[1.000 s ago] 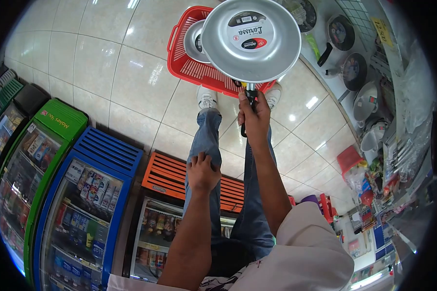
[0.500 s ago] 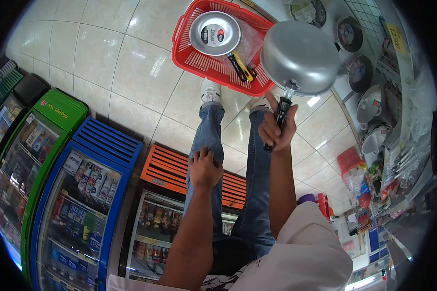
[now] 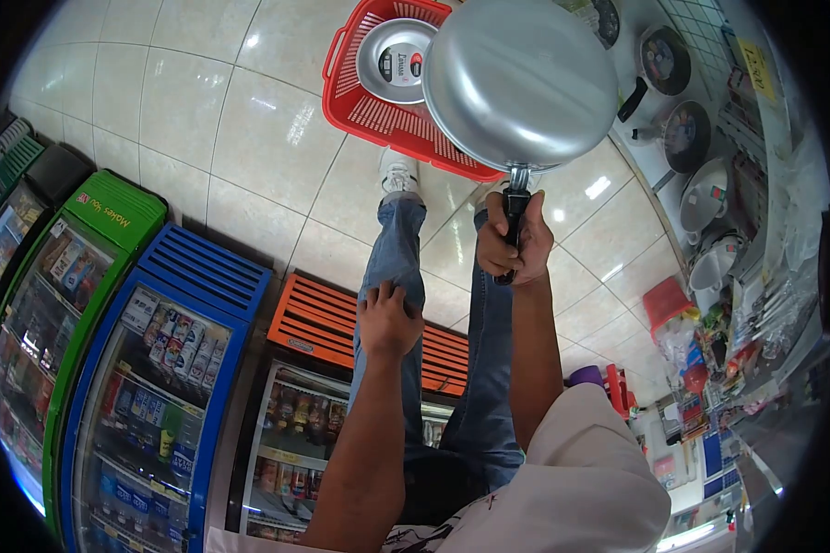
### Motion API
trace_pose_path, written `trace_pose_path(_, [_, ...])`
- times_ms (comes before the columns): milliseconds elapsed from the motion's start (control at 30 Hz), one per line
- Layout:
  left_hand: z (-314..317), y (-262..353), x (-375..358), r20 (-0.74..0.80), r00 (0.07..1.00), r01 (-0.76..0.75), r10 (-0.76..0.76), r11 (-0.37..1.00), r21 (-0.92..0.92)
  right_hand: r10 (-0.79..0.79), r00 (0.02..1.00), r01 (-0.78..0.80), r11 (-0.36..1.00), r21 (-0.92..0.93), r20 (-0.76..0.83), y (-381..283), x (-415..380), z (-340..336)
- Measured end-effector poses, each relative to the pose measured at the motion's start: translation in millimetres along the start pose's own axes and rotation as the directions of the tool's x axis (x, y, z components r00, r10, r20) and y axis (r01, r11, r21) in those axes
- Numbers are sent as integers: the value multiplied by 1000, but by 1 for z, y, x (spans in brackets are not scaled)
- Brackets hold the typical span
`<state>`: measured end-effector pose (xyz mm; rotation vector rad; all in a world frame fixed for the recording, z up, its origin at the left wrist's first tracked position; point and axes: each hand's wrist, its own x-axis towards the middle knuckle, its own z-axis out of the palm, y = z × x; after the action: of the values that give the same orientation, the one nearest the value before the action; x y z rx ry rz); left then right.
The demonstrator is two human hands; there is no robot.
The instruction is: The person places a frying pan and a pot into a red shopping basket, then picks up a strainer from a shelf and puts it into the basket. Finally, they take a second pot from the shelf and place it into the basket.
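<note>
My right hand point(image 3: 515, 241) is wrapped round the black handle of a silver frying pan point(image 3: 526, 83). The pan's smooth underside faces up towards me, and it hangs over the right part of a red plastic basket point(image 3: 334, 78). Inside the basket lies a smaller silver pan point(image 3: 392, 85) with a round label; the raised pan covers its handle. My left hand point(image 3: 389, 320) rests on my left knee, fingers apart and holding nothing.
Drinks coolers with a green point(image 3: 120, 210), a blue point(image 3: 203, 267) and an orange top point(image 3: 318, 313) line the left and lower left. Several pans point(image 3: 682, 138) sit on a white shelf at right, near a red bucket point(image 3: 662, 302). Tiled floor point(image 3: 267, 138) surrounds the basket.
My right hand has moved the frying pan left and closer to me, so it hides more of the basket and the smaller pan's handle. My left hand has stayed on the knee.
</note>
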<state>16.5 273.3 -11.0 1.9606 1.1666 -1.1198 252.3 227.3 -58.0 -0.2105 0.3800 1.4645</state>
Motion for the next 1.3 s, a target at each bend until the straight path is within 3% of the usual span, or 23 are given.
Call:
trace_pose_path(467, [5,0,-1,-80,995,-56,55,998,-18,160,986,-160,987,-22,45,7,-5,2])
trace_pose_path(900, [6,-2,-1,-118,991,-70,68,998,-8,162,980,-163,987,-4,118,12,-1,4])
trace_pose_path(1100, [2,-1,-1,-59,998,-33,33,999,-2,172,976,-164,984,-67,135,13,-3,2])
trace_pose_path(1300, [5,-4,-1,-100,994,-50,50,999,3,156,976,-142,985,-99,149,12,-2,6])
